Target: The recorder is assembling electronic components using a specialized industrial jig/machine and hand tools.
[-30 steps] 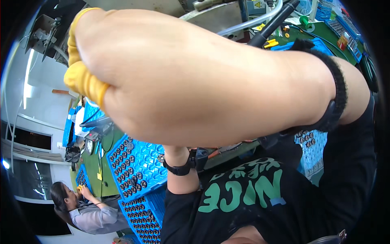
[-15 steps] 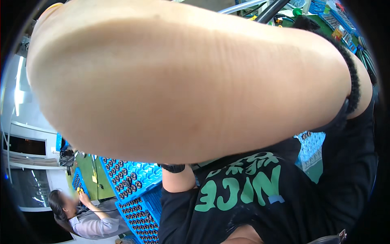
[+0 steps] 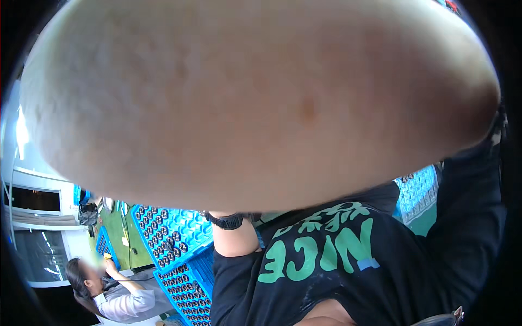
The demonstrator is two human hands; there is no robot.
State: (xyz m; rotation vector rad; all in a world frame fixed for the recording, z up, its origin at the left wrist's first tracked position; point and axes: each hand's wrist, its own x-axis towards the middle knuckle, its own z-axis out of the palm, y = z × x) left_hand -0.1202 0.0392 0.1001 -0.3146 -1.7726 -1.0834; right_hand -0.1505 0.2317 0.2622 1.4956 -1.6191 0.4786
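Bare skin of my right arm or hand [image 3: 261,108] fills the upper half of the head view, very close and blurred. It reaches leftward from the black sleeve [image 3: 462,206] at the right. No fingers of my right hand show, nor anything it might hold. My left forearm [image 3: 236,242] rises from the other sleeve, with a black watch [image 3: 228,221] round its wrist. Beyond the watch, my left hand is hidden behind the close skin. My black shirt with green lettering [image 3: 326,252] shows below.
At the left, an upper blue tray [image 3: 193,225] and a lower blue tray [image 3: 201,266] hold several round black parts. A green work surface [image 3: 128,228] lies beyond. A seated person [image 3: 122,304] works there. Another blue tray [image 3: 416,190] is at the right.
My right arm has shifted and covers more of the view's top. The fuzzy black band on it and the green bench at the upper right no longer show. My left wrist has moved slightly left.
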